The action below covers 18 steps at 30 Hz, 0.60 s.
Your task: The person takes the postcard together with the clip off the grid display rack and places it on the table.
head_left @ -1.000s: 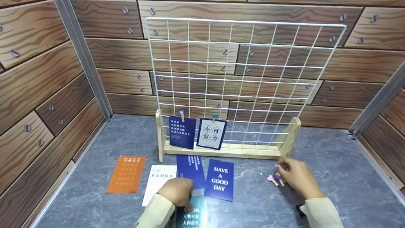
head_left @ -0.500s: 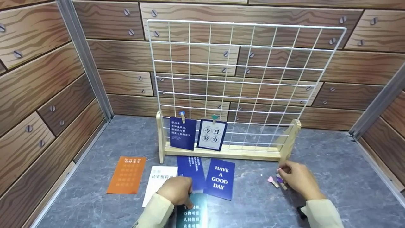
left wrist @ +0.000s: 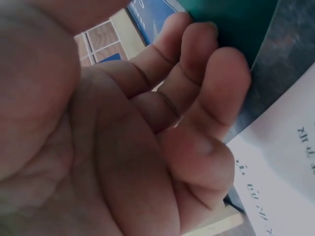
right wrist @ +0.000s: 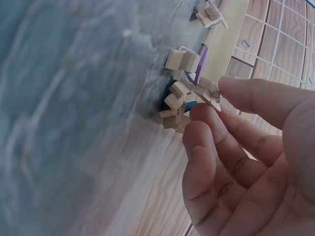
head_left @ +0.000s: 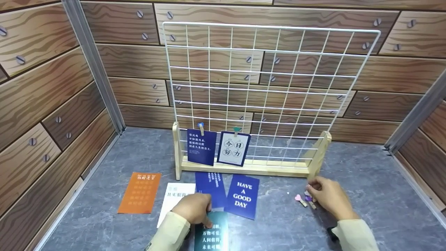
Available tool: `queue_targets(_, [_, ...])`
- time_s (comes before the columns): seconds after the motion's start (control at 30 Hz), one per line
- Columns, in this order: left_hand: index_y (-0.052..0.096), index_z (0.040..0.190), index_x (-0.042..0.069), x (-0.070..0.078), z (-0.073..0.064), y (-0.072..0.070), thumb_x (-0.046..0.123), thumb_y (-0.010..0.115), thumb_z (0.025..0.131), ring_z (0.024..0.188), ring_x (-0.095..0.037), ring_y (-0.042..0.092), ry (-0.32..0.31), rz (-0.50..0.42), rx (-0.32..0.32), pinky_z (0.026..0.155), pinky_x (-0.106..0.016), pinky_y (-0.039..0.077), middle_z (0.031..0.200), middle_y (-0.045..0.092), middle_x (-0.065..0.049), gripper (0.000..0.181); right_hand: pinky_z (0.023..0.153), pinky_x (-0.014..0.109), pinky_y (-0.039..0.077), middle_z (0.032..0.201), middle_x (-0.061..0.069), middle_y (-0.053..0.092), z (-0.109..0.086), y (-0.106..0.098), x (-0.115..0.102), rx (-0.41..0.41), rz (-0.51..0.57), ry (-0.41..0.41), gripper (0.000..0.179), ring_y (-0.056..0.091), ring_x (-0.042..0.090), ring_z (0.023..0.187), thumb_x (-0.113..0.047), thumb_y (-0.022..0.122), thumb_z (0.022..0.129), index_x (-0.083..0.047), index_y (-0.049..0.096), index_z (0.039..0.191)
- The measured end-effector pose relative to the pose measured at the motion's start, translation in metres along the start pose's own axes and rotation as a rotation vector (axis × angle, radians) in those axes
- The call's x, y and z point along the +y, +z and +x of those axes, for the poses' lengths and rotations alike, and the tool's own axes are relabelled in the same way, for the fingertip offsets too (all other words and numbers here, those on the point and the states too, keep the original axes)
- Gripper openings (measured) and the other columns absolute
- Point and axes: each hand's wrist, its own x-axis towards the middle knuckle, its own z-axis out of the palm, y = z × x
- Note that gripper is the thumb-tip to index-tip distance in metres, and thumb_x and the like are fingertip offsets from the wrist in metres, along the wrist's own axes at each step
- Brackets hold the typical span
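Observation:
In the head view my left hand point(head_left: 193, 209) lies over the upper left part of a dark green printed card point(head_left: 210, 238). Its bent fingertips touch that card point(left wrist: 246, 24) in the left wrist view; the thumb's contact is cut off there. My right hand point(head_left: 331, 198) is low beside the rack's right foot. Between thumb and fingertips it pinches a small wooden clothespin point(right wrist: 203, 93). Just by these fingers lie a purple-topped clothespin point(head_left: 308, 198), a pink heart clothespin point(head_left: 298, 198) and other pins point(right wrist: 176, 96), partly hidden.
A white wire grid point(head_left: 271, 73) stands in a wooden base point(head_left: 251, 169). Pins hold a blue card point(head_left: 201, 148) and a white card point(head_left: 232, 149) on it. On the table lie orange point(head_left: 140, 193), white point(head_left: 164, 205) and two blue cards point(head_left: 210, 186), point(head_left: 243, 197).
The dark green card has slid slightly away from the body under my left hand. My right hand stays almost in place; the purple clothespin beside it has shifted slightly.

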Motion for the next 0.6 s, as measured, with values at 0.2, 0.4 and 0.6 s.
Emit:
queue_targets(0.2, [0.059, 0.084, 0.014, -0.0053, 0.0028, -0.0002, 0.021, 0.097, 0.065, 0.071, -0.015, 0.052, -0.018, -0.062, -0.012, 0.070, -0.037, 0.050, 0.075, 0.055, 0.006, 0.043, 0.070, 0.040, 0.052, 0.091, 0.002, 0.074, 0.0015, -0.0014, 0.0005, -0.009, -0.016, 0.016, 0.026, 0.064, 0.013, 0.077, -0.023, 0.074, 0.094, -0.002, 0.073, 0.110])
queue_targets(0.4, [0.058, 0.086, 0.016, -0.0061, 0.0033, 0.0003, 0.021, 0.096, 0.066, 0.073, -0.015, 0.053, -0.031, -0.062, -0.029, 0.072, -0.037, 0.051, 0.076, 0.055, 0.006, 0.043, 0.072, 0.042, 0.053, 0.092, 0.003, 0.074, 0.0005, -0.0014, -0.0005, -0.009, -0.013, 0.021, 0.027, 0.066, 0.014, 0.080, -0.022, 0.074, 0.094, -0.002, 0.072, 0.111])
queue_targets(0.6, [0.058, 0.085, 0.016, -0.0041, 0.0017, -0.0008, 0.019, 0.097, 0.065, 0.071, -0.015, 0.052, -0.031, -0.045, -0.026, 0.069, -0.036, 0.050, 0.075, 0.055, 0.006, 0.044, 0.072, 0.041, 0.053, 0.092, 0.004, 0.074, 0.0008, -0.0014, -0.0005, 0.006, -0.003, 0.004, 0.023, 0.067, 0.016, 0.081, -0.019, 0.073, 0.095, -0.001, 0.072, 0.110])
